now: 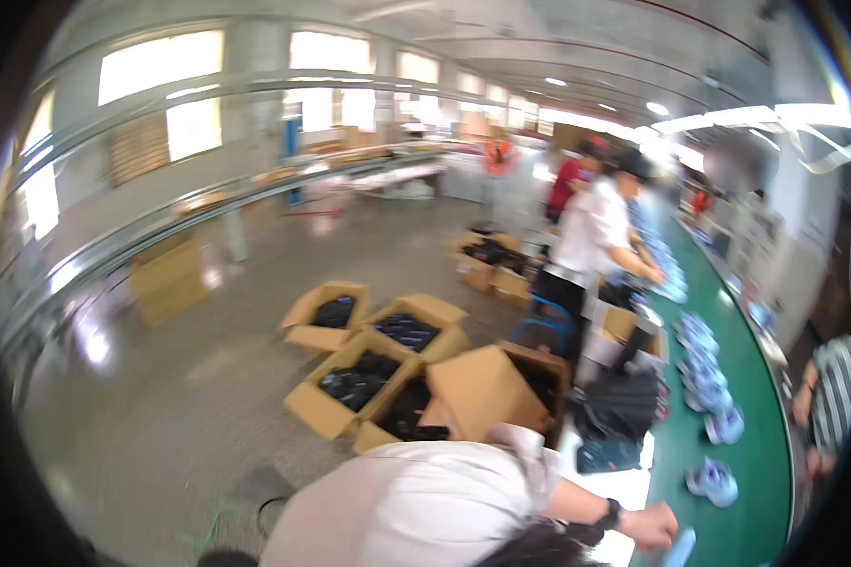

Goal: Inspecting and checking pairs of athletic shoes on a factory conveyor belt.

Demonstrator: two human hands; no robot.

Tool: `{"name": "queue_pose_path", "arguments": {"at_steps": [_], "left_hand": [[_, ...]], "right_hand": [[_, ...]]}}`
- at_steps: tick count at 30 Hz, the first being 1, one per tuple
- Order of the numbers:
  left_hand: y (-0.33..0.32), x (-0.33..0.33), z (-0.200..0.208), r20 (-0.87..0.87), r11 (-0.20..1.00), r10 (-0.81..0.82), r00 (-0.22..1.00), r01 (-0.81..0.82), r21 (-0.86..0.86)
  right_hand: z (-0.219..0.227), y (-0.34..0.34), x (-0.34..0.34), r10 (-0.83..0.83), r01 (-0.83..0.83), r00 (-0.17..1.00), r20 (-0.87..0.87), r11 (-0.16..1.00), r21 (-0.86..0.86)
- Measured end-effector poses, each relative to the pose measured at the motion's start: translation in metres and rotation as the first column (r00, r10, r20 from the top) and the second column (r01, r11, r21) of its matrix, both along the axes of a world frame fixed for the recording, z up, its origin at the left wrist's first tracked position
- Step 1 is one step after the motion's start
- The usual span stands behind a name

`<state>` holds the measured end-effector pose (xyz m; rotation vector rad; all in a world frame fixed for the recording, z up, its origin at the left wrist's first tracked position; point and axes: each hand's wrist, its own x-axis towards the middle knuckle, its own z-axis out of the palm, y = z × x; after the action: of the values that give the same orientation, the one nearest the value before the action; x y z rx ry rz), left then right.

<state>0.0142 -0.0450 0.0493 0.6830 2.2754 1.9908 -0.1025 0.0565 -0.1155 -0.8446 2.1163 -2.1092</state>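
- Head view. Neither the left hand nor the right hand of the person wearing the camera shows anywhere, so I cannot tell whether their fingers are apart, together or clamped on something.
- The nearest work is on the green belt [761,454], which curves along the right side of the floor. Pale shoes [712,480] sit along it, well apart from one another, the closest near the belt's near end. The spacing probably lets each person along the belt lift one lot without disturbing the next.
- A co-worker in a white shirt bends low at the belt's near edge. Their watch-wearing hand [654,525] lies on the belt with the fingers loosely curled, just beside a flat pale-blue piece [681,546]. It is too blurred to tell whether they touch.
- A cluster of open cartons [359,383] holding dark goods stands on the floor left of the belt, flaps folded back. One carton [487,387] is tipped toward the belt side, likely for easier reaching in.
- A dark bin [619,406] stands against the belt's left edge.
- Further up, a standing person in white [591,231] leans over the same edge, a blue stool [544,321] behind them.
- A striped-shirt person [834,392] works at the belt's far edge.
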Motion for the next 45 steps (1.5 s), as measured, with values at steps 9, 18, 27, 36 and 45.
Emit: {"name": "queue_pose_path", "arguments": {"at_steps": [9,18,27,36,45], "left_hand": [[0.0,-0.092,-0.107,-0.033,0.872,0.476,0.879,-0.467,0.149],[0.013,-0.141,-0.126,-0.095,0.889,0.455,0.886,-0.458,-0.016],[0.018,-0.161,-0.152,0.103,0.942,0.327,0.94,-0.332,0.044],[-0.003,-0.209,-0.126,-0.207,0.794,-0.057,0.977,-0.081,-0.602],[-0.12,-0.324,-0.132,-0.59,0.374,-0.03,0.807,-0.538,-0.755]], "right_hand": [[0.03,0.109,0.075,-0.428,0.517,0.828,0.363,0.833,-0.197],[0.012,0.098,0.063,-0.589,0.653,0.746,0.311,0.738,-0.169],[0.025,0.098,0.066,-0.665,0.692,0.7,0.261,0.722,-0.016],[0.022,0.098,0.062,-0.614,0.72,0.645,0.454,0.688,-0.093],[0.021,0.1,0.066,-0.598,0.743,0.591,0.541,0.665,-0.077]]}}
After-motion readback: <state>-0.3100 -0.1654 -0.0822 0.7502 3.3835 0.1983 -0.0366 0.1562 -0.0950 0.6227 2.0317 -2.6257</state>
